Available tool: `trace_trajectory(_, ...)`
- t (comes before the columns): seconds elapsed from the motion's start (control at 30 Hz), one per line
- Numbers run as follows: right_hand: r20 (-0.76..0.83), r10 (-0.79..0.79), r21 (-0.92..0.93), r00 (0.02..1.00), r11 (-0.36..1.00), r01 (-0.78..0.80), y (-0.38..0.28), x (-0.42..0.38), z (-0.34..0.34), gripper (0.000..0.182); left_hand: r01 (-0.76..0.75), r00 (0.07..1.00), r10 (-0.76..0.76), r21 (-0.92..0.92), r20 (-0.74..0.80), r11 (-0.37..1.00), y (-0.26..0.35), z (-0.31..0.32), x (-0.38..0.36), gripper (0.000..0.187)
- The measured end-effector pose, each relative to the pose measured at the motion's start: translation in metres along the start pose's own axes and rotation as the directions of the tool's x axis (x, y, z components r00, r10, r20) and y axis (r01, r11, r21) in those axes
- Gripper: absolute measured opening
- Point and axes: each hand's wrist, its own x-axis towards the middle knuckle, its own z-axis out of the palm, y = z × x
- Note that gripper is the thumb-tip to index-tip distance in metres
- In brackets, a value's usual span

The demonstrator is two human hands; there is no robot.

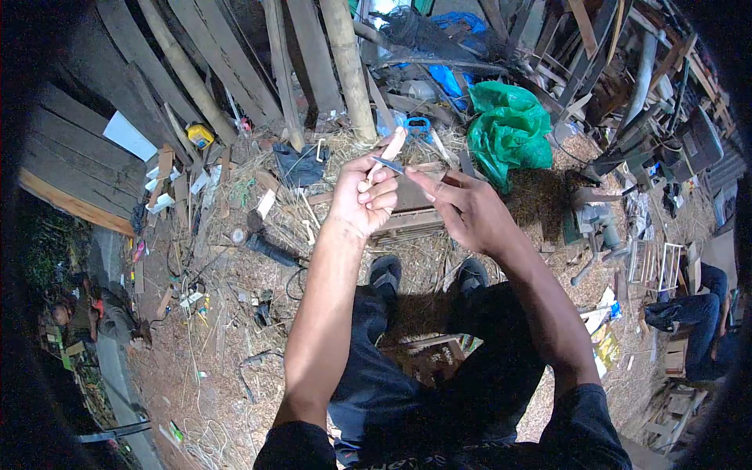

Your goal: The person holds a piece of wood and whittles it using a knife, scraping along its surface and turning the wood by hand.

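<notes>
My left hand (362, 196) is closed around a small pale piece of wood (396, 144). Its broader end sticks up past my fingers and its narrow end shows near my curled fingertips. My right hand (472, 210) is closed on a knife, whose short grey blade (389, 165) lies across the wood, its tip pointing left. Most of the knife's handle is hidden inside my right fingers. Both hands are in front of me, close together, above a low wooden block (411, 221) on the ground.
Wood shavings cover the ground around my shoes (385, 274). A green plastic sheet (509, 129) lies beyond my right hand. A black-handled power tool (270, 249) is at left, a yellow tape measure (200, 136) further off. Planks lean behind. Other people sit at far left and far right.
</notes>
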Motion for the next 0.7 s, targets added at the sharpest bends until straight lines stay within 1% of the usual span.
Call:
trace_trajectory(0.07,-0.007,-0.009,0.021,1.000,1.000,0.009,0.002,-0.002,0.002,0.051,-0.058,0.998,0.056,0.161,0.016,0.985,-0.003,0.004,0.000,0.032)
trace_trajectory(0.17,0.057,0.091,0.012,0.994,0.996,-0.092,-0.004,-0.003,-0.002,0.052,-0.145,0.987,0.160,0.266,-0.034,0.953,-0.010,0.014,-0.005,0.034)
trace_trajectory(0.27,0.008,0.043,-0.051,0.999,0.998,-0.043,-0.002,-0.003,-0.003,0.055,-0.179,0.980,0.197,0.283,-0.034,0.942,-0.017,0.019,-0.009,0.035)
trace_trajectory(0.37,0.016,0.060,-0.024,0.998,0.998,-0.060,-0.002,-0.004,-0.006,0.055,-0.210,0.971,0.232,0.268,-0.052,0.940,-0.023,0.025,-0.013,0.035)
trace_trajectory(0.47,0.004,0.132,-0.095,0.991,0.987,-0.131,0.003,-0.003,-0.011,0.053,-0.216,0.973,0.229,0.267,-0.016,0.939,-0.032,0.028,-0.015,0.031)
trace_trajectory(0.57,-0.004,0.166,-0.057,0.986,0.985,-0.165,0.002,-0.004,-0.015,0.052,-0.220,0.973,0.229,0.263,-0.005,0.939,-0.034,0.027,-0.014,0.028)
trace_trajectory(0.63,-0.046,0.101,-0.086,0.994,0.991,-0.104,0.016,-0.004,-0.015,0.055,-0.223,0.970,0.240,0.294,-0.022,0.929,-0.038,0.030,-0.013,0.025)
trace_trajectory(0.7,-0.081,0.075,-0.098,0.994,0.992,-0.083,0.021,-0.006,-0.015,0.057,-0.219,0.970,0.240,0.303,-0.031,0.927,-0.040,0.030,-0.011,0.024)
